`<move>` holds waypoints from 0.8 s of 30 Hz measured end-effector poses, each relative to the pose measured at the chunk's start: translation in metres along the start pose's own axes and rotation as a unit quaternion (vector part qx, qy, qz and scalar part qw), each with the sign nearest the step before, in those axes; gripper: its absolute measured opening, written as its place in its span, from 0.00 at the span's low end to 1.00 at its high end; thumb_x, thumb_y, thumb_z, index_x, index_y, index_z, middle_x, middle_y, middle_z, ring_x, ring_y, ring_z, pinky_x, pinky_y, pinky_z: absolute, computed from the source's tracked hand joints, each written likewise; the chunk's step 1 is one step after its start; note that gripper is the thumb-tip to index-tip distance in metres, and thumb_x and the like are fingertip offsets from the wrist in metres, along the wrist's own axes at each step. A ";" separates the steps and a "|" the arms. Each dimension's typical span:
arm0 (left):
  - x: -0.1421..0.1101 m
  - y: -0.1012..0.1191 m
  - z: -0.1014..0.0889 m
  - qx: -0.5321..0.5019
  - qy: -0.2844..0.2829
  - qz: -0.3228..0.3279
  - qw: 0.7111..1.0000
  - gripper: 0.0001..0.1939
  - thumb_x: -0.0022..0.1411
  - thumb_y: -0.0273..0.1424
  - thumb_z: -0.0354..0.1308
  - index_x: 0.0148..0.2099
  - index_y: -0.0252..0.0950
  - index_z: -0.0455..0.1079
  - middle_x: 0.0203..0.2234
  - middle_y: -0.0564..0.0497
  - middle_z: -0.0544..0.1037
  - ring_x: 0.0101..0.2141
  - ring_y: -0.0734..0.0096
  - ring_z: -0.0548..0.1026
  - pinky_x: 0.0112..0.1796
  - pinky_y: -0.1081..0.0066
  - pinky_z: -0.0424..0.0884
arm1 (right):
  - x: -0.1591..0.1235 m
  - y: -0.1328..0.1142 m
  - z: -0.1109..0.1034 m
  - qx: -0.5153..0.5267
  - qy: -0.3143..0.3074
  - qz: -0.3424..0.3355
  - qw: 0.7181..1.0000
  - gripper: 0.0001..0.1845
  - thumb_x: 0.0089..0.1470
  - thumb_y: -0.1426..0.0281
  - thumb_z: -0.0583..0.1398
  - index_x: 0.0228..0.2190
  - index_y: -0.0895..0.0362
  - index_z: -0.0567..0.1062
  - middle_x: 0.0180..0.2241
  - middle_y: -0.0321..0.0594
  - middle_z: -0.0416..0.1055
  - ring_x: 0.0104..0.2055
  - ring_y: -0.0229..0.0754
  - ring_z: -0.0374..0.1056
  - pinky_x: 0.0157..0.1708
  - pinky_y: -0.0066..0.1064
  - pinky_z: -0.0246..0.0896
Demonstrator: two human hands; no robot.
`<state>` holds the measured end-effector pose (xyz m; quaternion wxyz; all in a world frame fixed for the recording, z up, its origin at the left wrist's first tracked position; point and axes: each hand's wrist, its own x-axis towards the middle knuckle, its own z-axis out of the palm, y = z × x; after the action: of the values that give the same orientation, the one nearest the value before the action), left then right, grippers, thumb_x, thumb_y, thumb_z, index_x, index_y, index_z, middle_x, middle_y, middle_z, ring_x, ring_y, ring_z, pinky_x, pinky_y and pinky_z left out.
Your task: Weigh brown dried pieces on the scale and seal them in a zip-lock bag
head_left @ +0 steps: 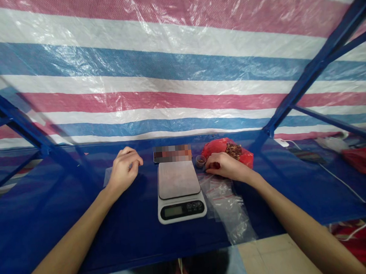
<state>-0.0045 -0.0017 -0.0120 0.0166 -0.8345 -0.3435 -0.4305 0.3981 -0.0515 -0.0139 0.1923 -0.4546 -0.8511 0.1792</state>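
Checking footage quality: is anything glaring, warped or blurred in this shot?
In the head view, lighting is even, with soft glare on the striped tarpaulin; the wide lens bends the blue metal frame and stretches the forearms; a patch behind the kitchen scale is pixelated.

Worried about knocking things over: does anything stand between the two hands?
Yes: a digital scale stands between the left hand and right hand, with a small dark cup close to the right hand.

Left hand loosely curled on blue surface, beside digital kitchen scale; blurred item behind scale. Right hand just above clear plastic bags, near small dark cup and open red bag of dark brown pieces.
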 end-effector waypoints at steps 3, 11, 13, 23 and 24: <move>0.000 -0.003 0.000 -0.001 0.002 -0.009 1.000 0.17 0.63 0.21 0.49 0.25 0.38 0.72 0.22 0.52 0.77 0.35 0.64 0.75 0.42 0.63 0.68 | 0.000 -0.003 -0.003 0.124 0.027 0.022 0.992 0.11 0.60 0.61 0.68 0.34 0.57 0.83 0.27 0.38 0.77 0.26 0.39 0.68 0.27 0.30 0.61; -0.001 -0.009 0.003 -0.010 -0.002 -0.031 0.999 0.16 0.62 0.22 0.49 0.25 0.39 0.72 0.23 0.52 0.77 0.35 0.62 0.74 0.43 0.62 0.68 | 0.011 0.001 0.006 0.081 0.245 0.030 0.966 0.15 0.61 0.58 0.66 0.35 0.56 0.85 0.23 0.36 0.72 0.25 0.40 0.65 0.29 0.33 0.62; -0.002 -0.010 0.003 -0.013 -0.001 -0.031 0.999 0.17 0.62 0.22 0.49 0.25 0.39 0.72 0.23 0.51 0.77 0.35 0.62 0.74 0.43 0.62 0.68 | 0.012 0.004 0.008 0.075 0.249 0.022 0.965 0.14 0.62 0.58 0.66 0.35 0.55 0.85 0.25 0.37 0.74 0.26 0.41 0.67 0.30 0.34 0.64; -0.002 -0.008 0.004 -0.016 -0.003 -0.038 0.999 0.16 0.62 0.22 0.49 0.25 0.39 0.72 0.23 0.52 0.77 0.36 0.62 0.74 0.43 0.61 0.68 | 0.012 0.000 0.007 0.045 0.241 -0.011 0.969 0.12 0.62 0.60 0.66 0.38 0.54 0.86 0.29 0.41 0.80 0.31 0.45 0.74 0.37 0.37 0.71; -0.002 -0.008 0.004 -0.015 -0.004 -0.040 0.999 0.16 0.62 0.23 0.49 0.25 0.39 0.72 0.23 0.51 0.77 0.36 0.62 0.74 0.43 0.61 0.68 | 0.012 -0.001 0.006 0.041 0.243 -0.013 0.969 0.12 0.62 0.60 0.66 0.39 0.53 0.86 0.30 0.41 0.80 0.32 0.46 0.74 0.39 0.37 0.71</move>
<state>-0.0069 0.0045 -0.0175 -0.0147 -0.8218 -0.3705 -0.4327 0.3888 -0.0426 -0.0164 0.4137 -0.4652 -0.7768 0.0954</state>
